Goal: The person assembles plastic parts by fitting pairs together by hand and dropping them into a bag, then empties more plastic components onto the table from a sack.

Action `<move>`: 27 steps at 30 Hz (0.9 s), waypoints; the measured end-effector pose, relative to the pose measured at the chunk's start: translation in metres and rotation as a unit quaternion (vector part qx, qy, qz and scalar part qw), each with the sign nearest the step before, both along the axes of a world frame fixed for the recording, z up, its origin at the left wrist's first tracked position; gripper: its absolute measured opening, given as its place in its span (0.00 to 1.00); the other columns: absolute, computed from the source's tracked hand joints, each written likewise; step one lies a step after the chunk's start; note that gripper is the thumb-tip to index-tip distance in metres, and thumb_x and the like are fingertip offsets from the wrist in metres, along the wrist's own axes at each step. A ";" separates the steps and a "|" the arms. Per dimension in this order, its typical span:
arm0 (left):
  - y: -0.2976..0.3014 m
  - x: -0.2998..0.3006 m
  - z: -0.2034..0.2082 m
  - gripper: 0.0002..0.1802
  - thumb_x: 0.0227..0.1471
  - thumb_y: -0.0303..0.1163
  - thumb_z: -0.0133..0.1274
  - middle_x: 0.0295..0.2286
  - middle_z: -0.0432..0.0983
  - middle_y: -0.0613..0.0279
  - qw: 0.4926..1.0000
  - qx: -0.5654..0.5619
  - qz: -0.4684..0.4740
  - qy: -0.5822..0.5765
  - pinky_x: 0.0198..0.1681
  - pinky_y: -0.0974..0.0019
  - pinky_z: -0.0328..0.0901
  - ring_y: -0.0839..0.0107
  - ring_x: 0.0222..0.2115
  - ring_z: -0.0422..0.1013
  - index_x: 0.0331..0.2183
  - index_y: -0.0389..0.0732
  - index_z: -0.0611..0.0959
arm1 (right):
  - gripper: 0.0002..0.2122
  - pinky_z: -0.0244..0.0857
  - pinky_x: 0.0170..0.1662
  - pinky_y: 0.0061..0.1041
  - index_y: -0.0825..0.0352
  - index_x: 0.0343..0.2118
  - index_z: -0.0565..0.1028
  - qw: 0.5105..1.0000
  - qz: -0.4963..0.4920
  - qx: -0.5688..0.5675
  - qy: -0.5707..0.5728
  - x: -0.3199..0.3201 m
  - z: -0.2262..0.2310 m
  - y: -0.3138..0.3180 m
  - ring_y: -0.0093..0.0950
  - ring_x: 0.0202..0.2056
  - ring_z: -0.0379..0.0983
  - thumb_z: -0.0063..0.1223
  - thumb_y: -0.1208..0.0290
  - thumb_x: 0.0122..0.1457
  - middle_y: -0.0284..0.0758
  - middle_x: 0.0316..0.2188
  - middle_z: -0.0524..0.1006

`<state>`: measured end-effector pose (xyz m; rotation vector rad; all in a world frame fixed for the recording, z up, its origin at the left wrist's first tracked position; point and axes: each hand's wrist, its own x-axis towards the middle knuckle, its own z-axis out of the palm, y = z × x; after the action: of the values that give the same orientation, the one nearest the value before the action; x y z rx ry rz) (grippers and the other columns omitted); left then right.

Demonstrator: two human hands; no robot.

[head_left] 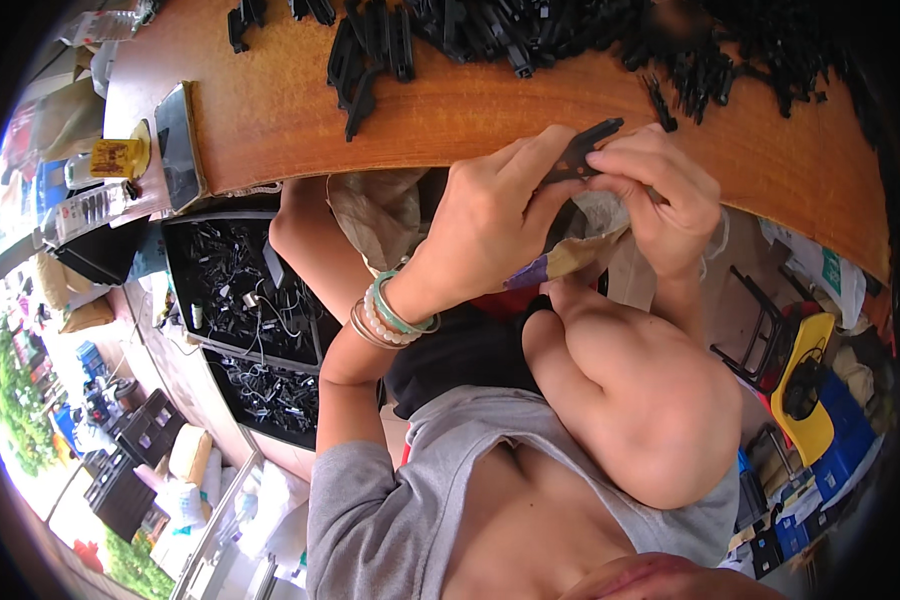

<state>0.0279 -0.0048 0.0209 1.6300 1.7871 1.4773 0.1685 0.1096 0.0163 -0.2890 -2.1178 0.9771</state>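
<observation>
Fingers of both hands met on one small black plastic clip-like part [582, 150], held just above the near edge of the curved brown wooden counter [450, 120]. The left hand [490, 215] pinched the part's lower end between thumb and forefinger, its remaining fingers curled loosely beneath. The right hand [660, 195] gripped the same part from the other side, fingertips pressed against its upper face, so that the part's pointed tip projected up and to the right, clear of both hands. Neither hand was released; both were closed on this single part.

The left wrist carried three visible bracelets [390, 312]: one pale green band, one string of light beads, and one thin metallic ring. Under the hands lay one crumpled brownish paper bag [385, 210], resting in the person's lap.

On the counter, a large heap of black plastic parts [590, 35] spread along the far side, too many and too tangled to count; a smaller cluster of longer black strips [370, 55] lay to its left. One dark flat phone-like slab [178, 145] stood at the counter's left edge, with one yellow-labelled jar [118, 157] just beside it.

Below the counter, two black open trays [245, 290] of small mixed black pieces sat one behind the other. One yellow plastic stool [808, 385] stood at the right.
</observation>
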 end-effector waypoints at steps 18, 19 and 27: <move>-0.014 -0.005 0.007 0.16 0.41 0.23 0.63 0.25 0.79 0.53 0.996 -0.078 -0.013 0.039 0.25 0.70 0.69 0.64 0.22 0.76 0.37 0.34 0.81 | 0.17 0.70 0.33 0.22 0.70 0.39 0.75 0.995 0.012 -0.093 -0.043 -0.001 0.002 -0.007 0.27 0.31 0.74 0.59 0.86 0.43 0.38 0.34 0.75; -0.014 -0.006 0.006 0.16 0.41 0.23 0.63 0.25 0.79 0.53 0.996 -0.079 -0.013 0.038 0.25 0.70 0.69 0.64 0.22 0.76 0.37 0.34 0.81 | 0.16 0.69 0.32 0.23 0.70 0.38 0.76 0.994 0.016 -0.103 -0.042 -0.001 0.003 -0.007 0.28 0.30 0.73 0.59 0.86 0.42 0.38 0.33 0.76; -0.008 -0.008 -0.012 0.17 0.43 0.28 0.61 0.21 0.74 0.53 0.999 -0.005 -0.037 0.012 0.21 0.62 0.66 0.56 0.20 0.72 0.38 0.36 0.78 | 0.14 0.67 0.31 0.23 0.69 0.34 0.77 0.997 -0.029 -0.055 -0.053 0.002 -0.004 -0.012 0.30 0.29 0.73 0.60 0.86 0.41 0.37 0.28 0.76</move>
<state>0.0194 -0.0130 0.0088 1.6958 1.7243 1.4216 0.1710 0.0978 0.0123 -0.4655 -2.1416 1.0666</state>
